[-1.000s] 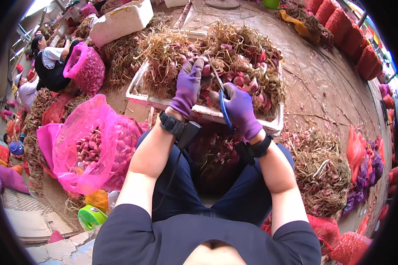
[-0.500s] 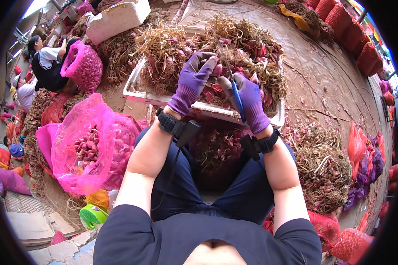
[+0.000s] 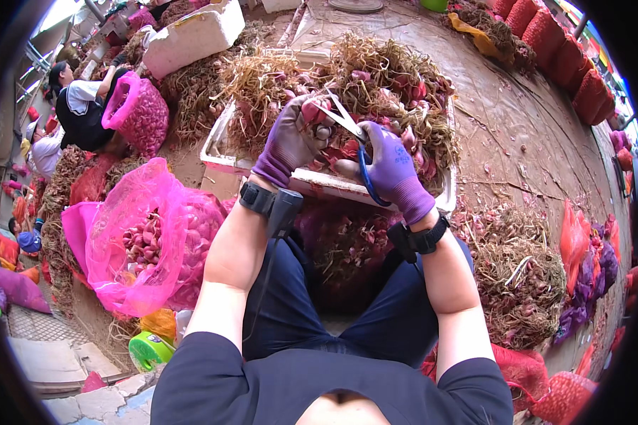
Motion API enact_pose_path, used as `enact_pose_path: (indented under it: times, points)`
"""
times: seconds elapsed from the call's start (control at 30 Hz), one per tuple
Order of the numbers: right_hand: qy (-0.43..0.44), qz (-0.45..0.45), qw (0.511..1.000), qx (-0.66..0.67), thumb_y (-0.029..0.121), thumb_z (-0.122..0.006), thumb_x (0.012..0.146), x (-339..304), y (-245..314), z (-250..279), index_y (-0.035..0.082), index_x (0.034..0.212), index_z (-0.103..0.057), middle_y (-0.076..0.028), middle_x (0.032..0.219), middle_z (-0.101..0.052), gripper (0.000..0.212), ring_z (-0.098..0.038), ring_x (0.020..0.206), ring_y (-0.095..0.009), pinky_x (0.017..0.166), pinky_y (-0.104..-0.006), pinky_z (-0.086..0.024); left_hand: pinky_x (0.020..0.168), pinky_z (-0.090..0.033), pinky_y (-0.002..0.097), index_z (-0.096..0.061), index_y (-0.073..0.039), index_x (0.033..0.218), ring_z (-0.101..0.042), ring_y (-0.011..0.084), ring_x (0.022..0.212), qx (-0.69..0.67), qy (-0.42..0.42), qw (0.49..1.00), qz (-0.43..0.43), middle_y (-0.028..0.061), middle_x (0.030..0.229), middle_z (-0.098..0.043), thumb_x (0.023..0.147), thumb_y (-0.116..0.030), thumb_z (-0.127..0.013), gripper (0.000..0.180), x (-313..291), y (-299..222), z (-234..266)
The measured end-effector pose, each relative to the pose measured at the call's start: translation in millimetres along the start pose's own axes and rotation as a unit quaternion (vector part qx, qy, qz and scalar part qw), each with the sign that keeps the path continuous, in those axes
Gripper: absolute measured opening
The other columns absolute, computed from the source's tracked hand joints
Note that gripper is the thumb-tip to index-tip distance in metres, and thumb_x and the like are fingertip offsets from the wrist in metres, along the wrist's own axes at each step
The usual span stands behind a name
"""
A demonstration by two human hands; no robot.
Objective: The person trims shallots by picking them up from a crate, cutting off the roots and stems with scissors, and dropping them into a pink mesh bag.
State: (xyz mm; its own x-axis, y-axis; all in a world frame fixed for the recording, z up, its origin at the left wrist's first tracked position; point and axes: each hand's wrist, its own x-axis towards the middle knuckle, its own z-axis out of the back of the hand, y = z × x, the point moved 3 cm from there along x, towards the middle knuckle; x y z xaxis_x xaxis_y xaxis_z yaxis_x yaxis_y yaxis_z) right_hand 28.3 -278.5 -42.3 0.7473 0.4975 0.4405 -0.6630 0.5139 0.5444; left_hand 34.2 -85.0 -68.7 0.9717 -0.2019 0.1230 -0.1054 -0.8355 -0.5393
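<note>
My left hand (image 3: 287,144), in a purple glove with greyish fingers, is closed around a reddish-pink shallot (image 3: 315,109) over the near part of a white foam box (image 3: 218,142). Scissors (image 3: 346,121) with blue handles are gripped in my right hand (image 3: 393,161), gloved the same way. Their blades stand apart and point up and left, close to the shallot. Under both hands, the box is heaped with shallots (image 3: 397,81) that have dry, straw-coloured stalks and roots. My left fingers partly hide what they hold.
A pink mesh bag (image 3: 138,244) of shallots stands open at my left. More dried shallots (image 3: 514,273) lie heaped at my right, beside red and purple bags. Red sacks (image 3: 567,60) line the far right. Another person (image 3: 85,106) sits at the far left.
The scissors' blades have swung from upright to pointing up and left, and spread apart. My left hand has turned and moved slightly left and down, showing the shallot in its fingers.
</note>
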Motion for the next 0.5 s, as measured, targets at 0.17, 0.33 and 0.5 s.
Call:
enact_pose_path:
  times: [0.17,0.33,0.5]
  points:
    - [0.033,-0.058,0.995,0.069,0.050,-0.077,0.073,-1,-1,-1,0.005,0.107,-0.056,-0.016,0.084,-0.062,0.061,-0.062,0.081,-0.034,0.072,-0.0419,-0.047,0.077,-0.051,0.0305,-0.060,-0.012,0.118,-0.061,0.0107,0.095,0.281,-0.087,0.956,0.021,0.0000,0.105,-0.064,0.095,-0.031,-0.054,0.031,-2,-3,-13]
    - [0.026,-0.104,0.994,0.003,0.052,-0.072,0.078,-4,-1,1,0.007,0.100,-0.058,-0.014,0.077,-0.064,0.053,-0.064,0.075,-0.034,0.068,-0.0408,-0.048,0.081,-0.049,0.0304,-0.060,-0.013,0.115,-0.060,0.0113,0.098,0.262,-0.088,0.961,-0.003,-0.0012,0.108,-0.063,0.096,-0.031,-0.056,0.026,-5,-3,-25]
    - [0.025,-0.150,0.988,0.018,0.054,-0.068,0.081,-6,9,1,0.007,0.094,-0.059,-0.014,0.075,-0.064,0.050,-0.065,0.075,-0.035,0.066,-0.0411,-0.048,0.068,-0.057,0.0289,-0.059,-0.008,0.113,-0.062,0.0098,0.085,0.250,-0.093,0.963,-0.046,0.0018,0.099,-0.061,0.097,-0.032,-0.056,0.029,-3,-3,-23]
